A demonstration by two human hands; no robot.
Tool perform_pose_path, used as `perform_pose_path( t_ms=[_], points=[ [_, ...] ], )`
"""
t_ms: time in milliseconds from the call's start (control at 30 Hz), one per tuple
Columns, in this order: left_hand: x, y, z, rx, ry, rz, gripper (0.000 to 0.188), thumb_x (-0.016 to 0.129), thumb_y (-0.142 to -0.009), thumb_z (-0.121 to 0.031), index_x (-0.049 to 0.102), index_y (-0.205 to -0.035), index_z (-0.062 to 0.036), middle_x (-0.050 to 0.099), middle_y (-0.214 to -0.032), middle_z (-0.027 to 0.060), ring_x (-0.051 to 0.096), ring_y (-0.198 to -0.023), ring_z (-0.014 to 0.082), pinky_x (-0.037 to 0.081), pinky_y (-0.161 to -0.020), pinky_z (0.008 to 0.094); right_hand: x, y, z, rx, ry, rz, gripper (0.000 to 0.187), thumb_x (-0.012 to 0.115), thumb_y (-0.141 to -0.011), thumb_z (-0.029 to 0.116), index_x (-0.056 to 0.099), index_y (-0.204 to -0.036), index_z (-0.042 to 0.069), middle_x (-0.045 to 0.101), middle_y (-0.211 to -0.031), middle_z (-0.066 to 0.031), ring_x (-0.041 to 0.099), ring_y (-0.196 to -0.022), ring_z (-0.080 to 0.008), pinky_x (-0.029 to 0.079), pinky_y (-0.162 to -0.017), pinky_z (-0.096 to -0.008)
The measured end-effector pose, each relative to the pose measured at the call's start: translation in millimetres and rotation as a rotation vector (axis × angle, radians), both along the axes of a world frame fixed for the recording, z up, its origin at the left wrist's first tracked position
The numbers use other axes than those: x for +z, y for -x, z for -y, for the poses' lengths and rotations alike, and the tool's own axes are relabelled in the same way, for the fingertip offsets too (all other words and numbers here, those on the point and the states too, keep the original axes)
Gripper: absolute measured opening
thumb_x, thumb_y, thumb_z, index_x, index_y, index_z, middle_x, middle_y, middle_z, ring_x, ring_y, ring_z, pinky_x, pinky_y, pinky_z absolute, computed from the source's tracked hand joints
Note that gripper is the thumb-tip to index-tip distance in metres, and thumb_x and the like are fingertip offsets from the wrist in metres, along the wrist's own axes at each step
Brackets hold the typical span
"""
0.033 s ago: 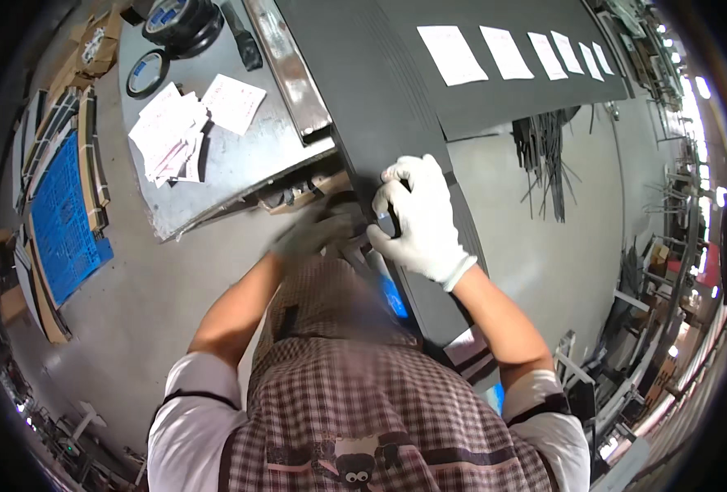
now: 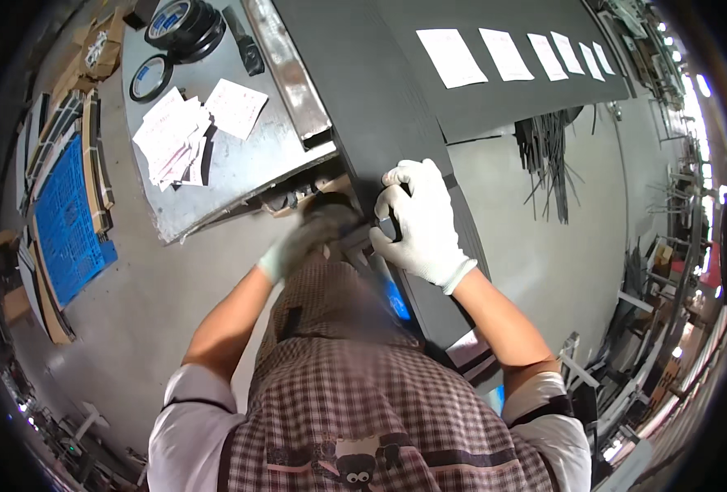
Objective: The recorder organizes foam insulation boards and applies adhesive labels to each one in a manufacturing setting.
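Note:
My right hand [image 2: 421, 223], in a white glove, rests on the long dark grey panel [image 2: 355, 90] in front of me. Its fingers are curled round something small and black, mostly hidden by the glove. To the left of the panel, my gloved left hand [image 2: 296, 244] is smeared by motion and partly in shadow. A dark rounded thing [image 2: 331, 211] shows at its fingertips; I cannot tell whether they grip it. Several white paper sheets [image 2: 452, 57] lie in a row on the dark surface at the far right.
On the metal table [image 2: 191, 205] at the left lie black tape rolls [image 2: 175, 20], loose paper slips [image 2: 171, 139] and a dark-handled tool [image 2: 245, 45]. Thin black strips [image 2: 548, 164] hang beyond the panel. A blue pallet [image 2: 68, 221] lies on the floor at far left.
My left hand has drawn slightly back toward me and to the left. My right hand keeps its place and its curled grip on the panel.

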State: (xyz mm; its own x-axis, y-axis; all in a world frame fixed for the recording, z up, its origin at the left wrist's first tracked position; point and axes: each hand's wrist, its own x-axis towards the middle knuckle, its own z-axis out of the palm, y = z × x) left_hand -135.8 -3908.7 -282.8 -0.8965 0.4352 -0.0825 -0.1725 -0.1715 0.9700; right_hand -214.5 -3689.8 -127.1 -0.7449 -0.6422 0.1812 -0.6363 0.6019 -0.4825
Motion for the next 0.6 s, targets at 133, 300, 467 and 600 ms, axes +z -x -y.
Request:
perform_pose_path(
  t_ms=[133,300,467,600],
  points=[
    [171.9,13.8,-32.2,0.338,0.038,0.26,0.011,0.058,-0.085,-0.009,0.061,-0.078,-0.0008,0.056,-0.07,0.0014,0.055,-0.056,0.0133,0.044,-0.053,0.0246,15.6,-3.8,-1.2,-0.019,0.114,0.139,0.044,0.075,-0.059,0.017,0.058,-0.098,0.007,0.052,-0.106,-0.0135,0.049,-0.108,-0.0341,0.04,-0.095,-0.0439],
    [138.0,47.0,-92.7,0.476,0.398,-0.428,0.029,0.078,-0.073,-0.015,0.063,-0.094,-0.002,0.065,-0.083,0.0086,0.06,-0.069,0.0143,0.049,-0.064,0.0294,51.2,54.6,-49.1,0.27,0.301,0.617,0.057,0.068,-0.084,0.036,0.051,-0.128,0.003,0.06,-0.107,-0.0155,0.058,-0.099,-0.0254,0.047,-0.087,-0.0343],
    [125.2,55.6,-93.9,0.576,0.798,-0.672,0.061,0.084,-0.063,-0.036,0.058,-0.105,0.0005,0.059,-0.11,0.018,0.06,-0.098,0.034,0.05,-0.085,0.0389,91.9,80.3,-71.1,0.191,-0.288,0.184,0.037,0.059,-0.087,0.037,0.07,-0.11,0.01,0.069,-0.103,-0.0126,0.068,-0.088,-0.0283,0.054,-0.078,-0.0361],
    [127.8,60.3,-99.8,0.525,0.727,-0.678,0.062,0.082,-0.065,-0.037,0.057,-0.106,0.0024,0.059,-0.109,0.0174,0.058,-0.102,0.0351,0.048,-0.09,0.0394,22.9,90.7,-76.2,-0.107,-0.496,0.375,0.025,0.062,-0.085,0.03,0.073,-0.099,0.012,0.07,-0.095,-0.0133,0.067,-0.088,-0.031,0.052,-0.08,-0.0379]
  ],
)
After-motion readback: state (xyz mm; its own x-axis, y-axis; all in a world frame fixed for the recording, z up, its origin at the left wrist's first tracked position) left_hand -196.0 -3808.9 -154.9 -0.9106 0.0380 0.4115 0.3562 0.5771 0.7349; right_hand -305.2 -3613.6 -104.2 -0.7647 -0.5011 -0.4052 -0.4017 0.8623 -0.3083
